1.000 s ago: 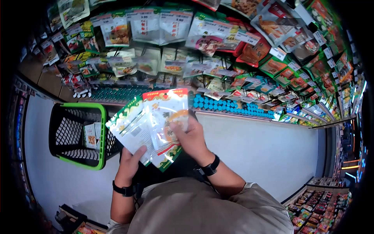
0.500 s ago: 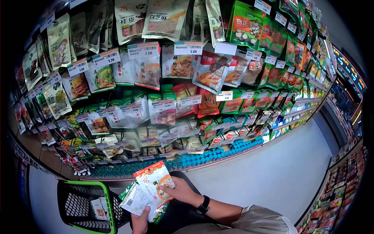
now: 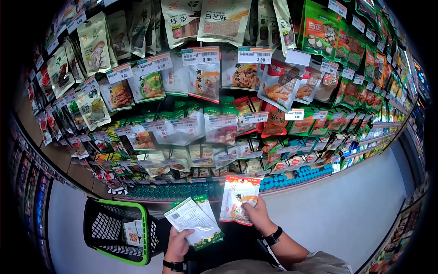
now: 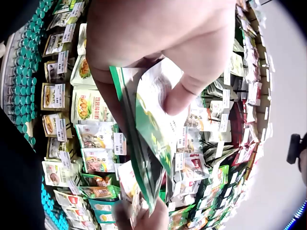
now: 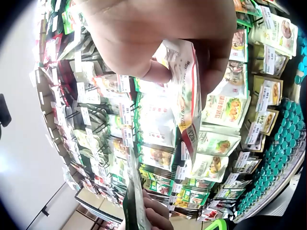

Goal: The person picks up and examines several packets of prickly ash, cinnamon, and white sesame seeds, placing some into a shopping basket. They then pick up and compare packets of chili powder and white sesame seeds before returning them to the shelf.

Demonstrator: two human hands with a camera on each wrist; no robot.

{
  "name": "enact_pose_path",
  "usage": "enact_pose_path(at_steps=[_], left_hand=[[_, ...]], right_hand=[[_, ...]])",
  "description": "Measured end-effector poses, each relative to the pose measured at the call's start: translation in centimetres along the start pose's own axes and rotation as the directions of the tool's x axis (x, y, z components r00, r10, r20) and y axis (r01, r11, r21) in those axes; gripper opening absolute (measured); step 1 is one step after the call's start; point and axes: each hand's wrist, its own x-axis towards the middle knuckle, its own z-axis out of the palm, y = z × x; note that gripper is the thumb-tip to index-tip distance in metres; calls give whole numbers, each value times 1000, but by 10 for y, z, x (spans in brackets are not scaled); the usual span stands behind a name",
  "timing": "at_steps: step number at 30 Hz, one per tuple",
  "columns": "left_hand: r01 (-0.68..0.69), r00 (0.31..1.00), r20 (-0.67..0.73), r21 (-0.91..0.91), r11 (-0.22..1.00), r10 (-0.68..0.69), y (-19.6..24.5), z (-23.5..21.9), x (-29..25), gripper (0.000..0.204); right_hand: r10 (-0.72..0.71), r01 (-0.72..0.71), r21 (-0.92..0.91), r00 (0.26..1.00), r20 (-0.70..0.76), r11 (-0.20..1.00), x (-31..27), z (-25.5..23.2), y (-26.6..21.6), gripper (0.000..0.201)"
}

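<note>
My left hand [image 3: 178, 244] pinches white seasoning packets [image 3: 194, 221] with green borders, overlapped like a fan, the top one showing its printed back. In the left wrist view, the thumb presses on these packets [image 4: 153, 127] while the fingers lie behind them. My right hand [image 3: 258, 214] grips a red-topped seasoning packet [image 3: 232, 197] by its lower right side, front facing me. The right wrist view shows this packet [image 5: 186, 96] nearly edge-on between thumb and fingers. A gap separates the two hands' packets.
A black basket with a green rim [image 3: 145, 233] stands on the floor at left, some packets [image 3: 132, 232] inside. Ahead, a shelf wall holds rows of hanging spice packets [image 3: 204, 75] with price tags [image 3: 254, 55]. Teal-capped jars [image 3: 182, 190] line its bottom shelf.
The red-topped packet, earlier overlapping the green-bordered ones, has moved right with my right hand and is now apart. The head view has tilted up to show more of the shelves.
</note>
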Motion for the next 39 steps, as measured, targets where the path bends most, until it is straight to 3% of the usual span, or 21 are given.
enact_pose_path(at_steps=[3,4,6,8,11,13,17,20,25,30,33,39], left_hand=[[50,999,-1,-110,993,-50,0,-3,-4,53],[76,997,-14,-150,986,-79,3,-1,-6,53],[-11,1000,-28,-39,999,10,10,9,-2,45],[-83,995,-41,180,980,91,23,10,8,42],[-143,987,-24,280,949,156,53,13,9,38],[-192,977,-48,204,960,206,56,0,6,40],[-206,973,-118,-44,978,200,51,-28,-12,44],[-184,977,-127,-93,978,172,48,-43,-23,47],[-156,986,-87,-129,979,145,42,-56,-39,50],[-167,982,-114,-176,970,148,32,-53,-46,53],[-135,984,-134,-106,985,120,33,-56,-54,53],[-125,992,-51,-184,975,118,22,-49,-44,54]], right_hand=[[13,-11,-32,998,56,999,7,23,-19,25],[-50,58,-88,995,86,994,11,31,-24,24],[-132,163,-194,978,164,967,17,47,-30,23],[-67,105,-210,981,181,972,18,66,-48,18],[-72,93,-96,976,207,991,11,84,-56,19],[-132,129,28,974,185,991,8,98,-63,21],[-71,69,16,973,222,998,-5,97,-64,22],[-73,71,18,965,254,997,-12,99,-63,23],[40,-102,184,948,315,978,-14,99,-50,30],[44,-115,205,947,320,972,-14,100,-42,31],[49,-131,228,941,334,965,-17,100,-48,31],[72,-99,73,950,305,992,-13,91,-25,31]])
